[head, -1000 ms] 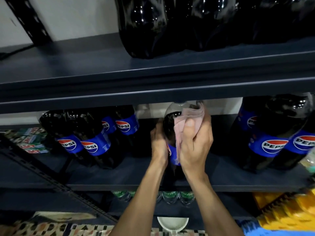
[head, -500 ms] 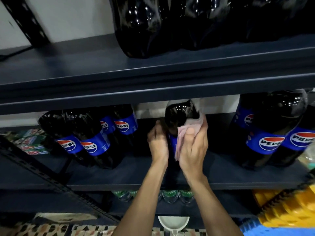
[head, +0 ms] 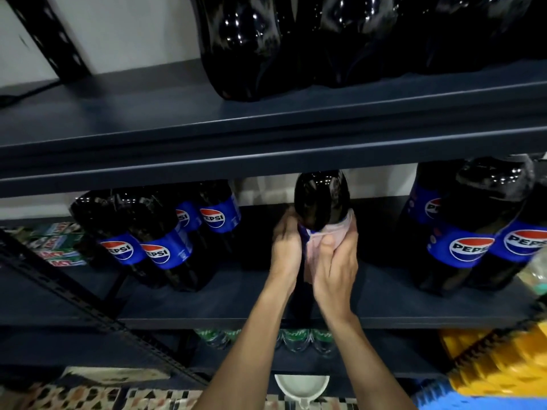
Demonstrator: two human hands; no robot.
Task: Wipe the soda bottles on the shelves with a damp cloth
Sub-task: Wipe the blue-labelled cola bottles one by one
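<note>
While the left hand (head: 285,247) curls round one side of the bottle (head: 322,196), the right hand (head: 337,261) wraps the pink cloth (head: 322,235) round its middle. The bottle stands on the shelf (head: 384,306) between both hands. Other bottles (head: 159,247) stand left of the left hand and right of the right hand.

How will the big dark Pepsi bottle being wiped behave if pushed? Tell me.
The tall dark plastic Pepsi bottle looks full, so probably heavy. Its glossy wall, wiped with the pink cloth, may be slippery. Tall and narrow, it could tip.
</note>
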